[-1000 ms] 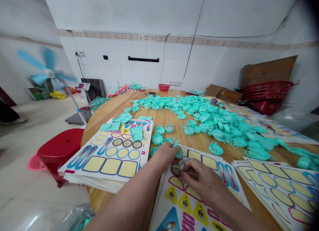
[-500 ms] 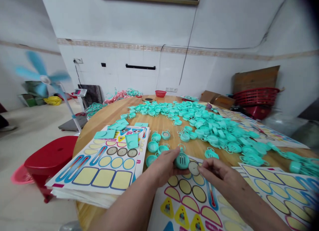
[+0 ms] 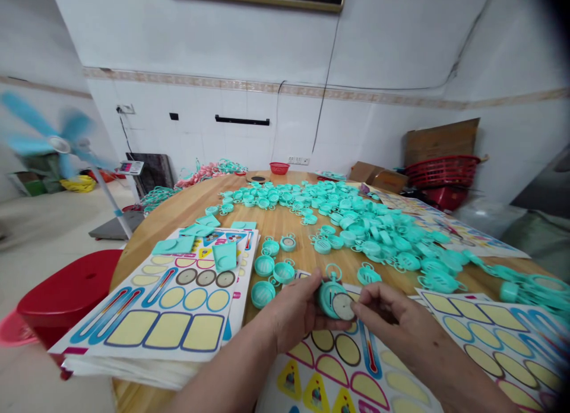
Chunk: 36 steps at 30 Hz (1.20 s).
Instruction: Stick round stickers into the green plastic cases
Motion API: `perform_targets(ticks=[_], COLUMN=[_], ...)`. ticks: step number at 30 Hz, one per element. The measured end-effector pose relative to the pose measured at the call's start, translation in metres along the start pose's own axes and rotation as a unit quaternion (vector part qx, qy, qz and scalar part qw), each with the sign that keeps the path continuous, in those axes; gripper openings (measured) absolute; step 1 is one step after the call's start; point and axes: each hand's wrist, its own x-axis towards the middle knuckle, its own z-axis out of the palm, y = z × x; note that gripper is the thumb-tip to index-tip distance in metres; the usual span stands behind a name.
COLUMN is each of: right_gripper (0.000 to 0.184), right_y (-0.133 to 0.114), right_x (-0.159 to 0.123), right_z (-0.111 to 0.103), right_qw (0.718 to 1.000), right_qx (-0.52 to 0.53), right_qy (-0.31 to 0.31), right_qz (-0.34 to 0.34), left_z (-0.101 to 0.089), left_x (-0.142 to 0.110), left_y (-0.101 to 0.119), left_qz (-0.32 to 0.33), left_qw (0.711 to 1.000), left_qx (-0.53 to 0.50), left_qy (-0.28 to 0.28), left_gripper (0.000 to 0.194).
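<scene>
- the left hand [image 3: 294, 312] was closed around a teal plastic case [image 3: 328, 300], gripping it from the side just above the paper, with the case's ring loop pointing up and away from the person.
- the right hand [image 3: 383, 309] was drawn narrow, pinching a round sticker [image 3: 343, 306] by its edge, with the sticker lying against the face of the case.
- the two hands were close together, with only the case and sticker between them.
- a sticker sheet [image 3: 351, 383] lay beneath both hands, printed with ovals, half-moons and yellow triangles. its lower part ran out of view.
- three loose teal cases [image 3: 262, 294] sat just left of the hands, between them and a stack of sticker sheets [image 3: 146, 324], whose corner jutted past the curved rim of the wooden desk [image 3: 187, 208].
- another stack of sticker sheets [image 3: 485, 341] sat just right of the hands, angled across the desk's edge.
- a wide spread of teal cases [image 3: 369, 226] covered the middle of the desk beyond the hands. one stray case [image 3: 369, 275] lay near the right hand, with bare wood around it.
- past the desk's left rim stood a red stool [image 3: 66, 294], close to the desk, and the tiled floor ran on beyond it toward a spinning fan [image 3: 57, 144].
</scene>
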Motion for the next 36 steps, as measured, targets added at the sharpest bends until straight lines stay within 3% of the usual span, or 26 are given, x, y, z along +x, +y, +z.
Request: perform_targets(ticks=[12, 36], right_gripper=[0.013, 0.018], right_y=[0.000, 0.002], right_x=[0.000, 0.002], right_z=[0.002, 0.001], right_qw=[1.000, 0.999], right_qx=[0.015, 0.012], right_qy=[-0.015, -0.036], right_qz=[-0.018, -0.017], left_z=[0.002, 0.003], left_x=[-0.002, -0.003], left_y=[-0.001, -0.002], left_qz=[-0.016, -0.013], left_qw=[0.999, 0.999], left_qx=[0.032, 0.029], left_qy=[-0.025, -0.017], left_gripper=[0.037, 0.038])
